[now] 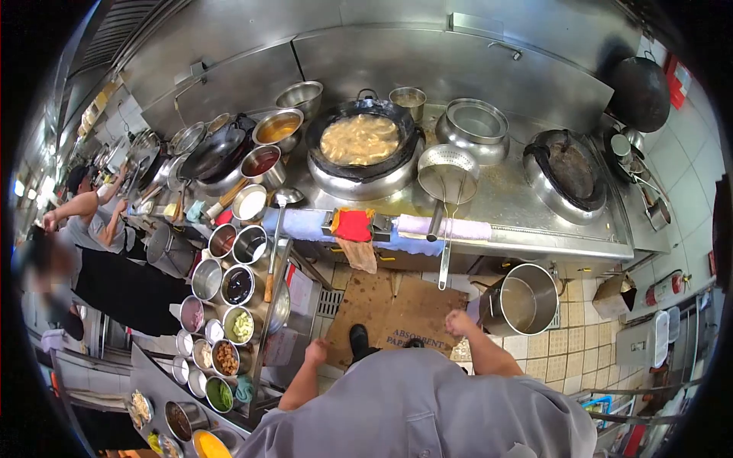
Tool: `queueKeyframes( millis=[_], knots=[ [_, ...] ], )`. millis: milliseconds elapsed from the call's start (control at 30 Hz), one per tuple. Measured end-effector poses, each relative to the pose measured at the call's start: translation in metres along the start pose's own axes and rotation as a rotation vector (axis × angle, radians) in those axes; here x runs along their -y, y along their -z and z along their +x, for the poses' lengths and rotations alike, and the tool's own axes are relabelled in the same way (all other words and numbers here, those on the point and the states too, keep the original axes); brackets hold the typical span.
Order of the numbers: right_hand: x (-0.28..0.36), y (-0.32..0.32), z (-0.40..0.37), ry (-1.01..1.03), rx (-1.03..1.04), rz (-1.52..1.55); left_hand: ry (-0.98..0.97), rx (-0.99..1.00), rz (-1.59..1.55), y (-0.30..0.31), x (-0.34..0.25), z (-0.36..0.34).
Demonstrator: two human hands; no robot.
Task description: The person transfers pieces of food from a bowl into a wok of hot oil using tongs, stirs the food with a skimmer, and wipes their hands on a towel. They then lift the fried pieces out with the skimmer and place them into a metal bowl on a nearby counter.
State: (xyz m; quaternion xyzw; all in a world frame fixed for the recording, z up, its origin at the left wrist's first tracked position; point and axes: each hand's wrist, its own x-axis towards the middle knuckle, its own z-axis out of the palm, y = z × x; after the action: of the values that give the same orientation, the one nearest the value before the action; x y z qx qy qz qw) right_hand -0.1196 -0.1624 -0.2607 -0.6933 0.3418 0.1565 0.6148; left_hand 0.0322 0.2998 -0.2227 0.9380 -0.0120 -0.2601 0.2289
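My left hand (pixel 316 352) hangs low in front of me with its fingers curled in and nothing visible in it. It is nearest to the rack of metal tubs on the left. My right hand (pixel 460 324) is held out low, its fingers curled too and no object showing. The tall stock pot (pixel 524 300) with cloudy liquid stands just right of it. Ahead on the range, a large wok (pixel 336 157) holds bubbling, golden food in oil. A perforated strainer (pixel 449 162) rests to the wok's right, its handle reaching over the front edge.
Tubs of sauces and chopped ingredients (pixel 243 324) fill the left rack, with a ladle (pixel 279 229) lying across. Cardboard (pixel 389 305) covers the floor ahead. Another wok (pixel 566 172) sits right. Two other people (pixel 92 221) stand at the left. Folded cloths (pixel 443 227) line the range edge.
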Motion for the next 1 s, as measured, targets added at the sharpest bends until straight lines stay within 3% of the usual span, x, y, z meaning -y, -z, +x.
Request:
queueKeyframes(
  millis=[33,67,133,167,200,267,300,333,400,433,467,500,567,667,800,867,900,933,1000],
  knots=[
    [-0.025,-0.005,0.000,0.062,0.063,-0.040,-0.012,0.042,0.028,-0.005,0.015,0.002],
    [-0.040,-0.008,-0.002,0.133,0.161,-0.399,-0.030,0.074,0.051,-0.013,0.035,0.003],
    [-0.071,-0.017,-0.014,0.209,0.214,-0.736,-0.096,0.117,0.018,-0.031,0.077,0.009],
    [-0.095,-0.015,-0.015,0.214,0.195,-0.727,-0.054,0.133,-0.098,-0.037,0.091,0.009],
    [-0.119,-0.013,-0.016,0.219,0.175,-0.717,0.250,0.167,-0.365,-0.028,0.080,-0.005],
    [-0.163,0.002,0.004,0.878,0.451,-1.363,0.258,0.179,-0.488,-0.053,0.109,0.004],
    [-0.152,0.007,-0.006,0.877,0.454,-1.364,0.263,0.194,-0.608,-0.061,0.120,0.007],
    [-0.130,0.016,-0.026,0.619,0.458,-1.231,0.265,0.195,-0.609,-0.062,0.125,0.008],
    [-0.111,0.028,-0.032,0.206,0.391,-1.027,-0.058,0.172,-0.116,-0.063,0.126,0.006],
    [-0.116,0.039,-0.022,0.430,0.360,-1.125,-0.165,0.152,0.048,-0.062,0.122,0.005],
    [-0.120,0.049,-0.013,0.658,0.324,-1.215,0.051,0.219,-0.268,-0.058,0.105,0.001],
    [-0.107,0.049,-0.015,0.655,0.322,-1.215,0.270,0.282,-0.581,-0.053,0.088,-0.002],
    [-0.065,0.043,-0.017,-0.229,0.041,-0.049,0.234,0.274,-0.476,-0.048,0.065,-0.003],
    [-0.030,0.034,-0.013,-0.204,-0.002,0.110,0.200,0.264,-0.438,-0.044,0.043,0.005],
    [0.021,0.012,-0.018,-0.209,-0.021,-0.008,0.226,0.351,-0.477,-0.028,0.018,0.015],
    [0.052,0.004,-0.014,-0.262,-0.080,0.656,0.200,0.332,-0.588,-0.027,0.018,0.016],
    [0.066,0.002,-0.009,-0.178,-0.044,0.909,0.169,0.314,-0.694,-0.029,0.021,0.020],
    [0.090,0.002,-0.008,-0.173,-0.038,0.904,0.168,0.307,-0.699,-0.033,0.026,0.025],
    [0.156,0.000,-0.029,0.034,-0.124,0.912,0.169,0.298,-0.639,-0.038,0.043,0.030]
  ],
)
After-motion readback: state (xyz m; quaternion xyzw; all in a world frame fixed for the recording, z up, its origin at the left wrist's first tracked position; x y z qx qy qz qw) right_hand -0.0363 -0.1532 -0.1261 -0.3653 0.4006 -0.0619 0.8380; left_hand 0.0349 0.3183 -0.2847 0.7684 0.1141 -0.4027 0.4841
